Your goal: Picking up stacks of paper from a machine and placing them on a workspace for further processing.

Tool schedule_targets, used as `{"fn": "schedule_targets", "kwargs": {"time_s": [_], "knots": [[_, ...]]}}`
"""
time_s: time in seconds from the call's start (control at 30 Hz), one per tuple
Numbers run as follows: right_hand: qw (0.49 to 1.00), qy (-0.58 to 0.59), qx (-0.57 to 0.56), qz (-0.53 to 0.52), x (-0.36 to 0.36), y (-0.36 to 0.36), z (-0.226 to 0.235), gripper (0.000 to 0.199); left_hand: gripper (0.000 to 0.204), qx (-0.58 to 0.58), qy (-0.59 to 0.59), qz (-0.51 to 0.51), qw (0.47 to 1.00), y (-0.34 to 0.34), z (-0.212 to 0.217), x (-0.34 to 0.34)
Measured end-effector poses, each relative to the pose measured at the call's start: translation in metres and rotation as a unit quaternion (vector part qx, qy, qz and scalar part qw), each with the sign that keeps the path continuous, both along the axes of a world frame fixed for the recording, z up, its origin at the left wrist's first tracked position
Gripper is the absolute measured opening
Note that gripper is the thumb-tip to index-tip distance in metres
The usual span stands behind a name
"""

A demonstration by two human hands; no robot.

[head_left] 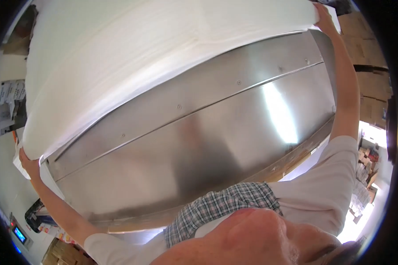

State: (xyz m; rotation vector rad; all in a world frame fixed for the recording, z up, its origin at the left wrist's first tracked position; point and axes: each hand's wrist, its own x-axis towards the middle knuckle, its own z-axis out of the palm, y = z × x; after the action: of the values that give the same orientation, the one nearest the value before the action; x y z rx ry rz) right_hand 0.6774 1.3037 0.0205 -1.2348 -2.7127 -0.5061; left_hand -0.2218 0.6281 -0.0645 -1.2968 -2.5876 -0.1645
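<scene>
A wide, smooth white sheet point(132, 48) spreads across the far side, its near edge running in a long curve over a metal worktop point(216, 145). Cloth or foam, I cannot tell which. At its lower left corner my left hand point(30, 165) grips the edge, with the fingertips partly hidden. My right hand point(325, 20) holds the far right corner, fingers closed at the sheet's edge. Both arms are stretched wide apart. Between them the bare metal shows a long seam and a row of screws.
Cardboard boxes point(362, 39) are stacked along the right side, and another box point(64, 252) stands at the lower left. A small device with a lit blue screen point(18, 234) is at the far left. The worktop has a brownish near edge point(163, 224) close to my body.
</scene>
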Motion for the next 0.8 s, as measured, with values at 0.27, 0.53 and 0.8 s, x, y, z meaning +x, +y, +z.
{"fn": "schedule_targets", "kwargs": {"time_s": [0.27, 0.53, 0.8], "knots": [[0.999, -0.013, -0.041, -0.017, 0.042, -0.037, -0.044, 0.056, 0.057, -0.025, 0.015, -0.115, 0.993, -0.018, -0.025, -0.014], [0.984, -0.069, -0.145, -0.076, -0.032, -0.133, -0.09, 0.057, 0.058, -0.125, -0.04, -0.018, 0.991, -0.04, -0.014, -0.017], [0.979, -0.063, -0.157, -0.117, -0.09, -0.134, -0.097, 0.053, 0.058, -0.154, -0.056, 0.089, 0.982, -0.062, -0.023, -0.026]]}}
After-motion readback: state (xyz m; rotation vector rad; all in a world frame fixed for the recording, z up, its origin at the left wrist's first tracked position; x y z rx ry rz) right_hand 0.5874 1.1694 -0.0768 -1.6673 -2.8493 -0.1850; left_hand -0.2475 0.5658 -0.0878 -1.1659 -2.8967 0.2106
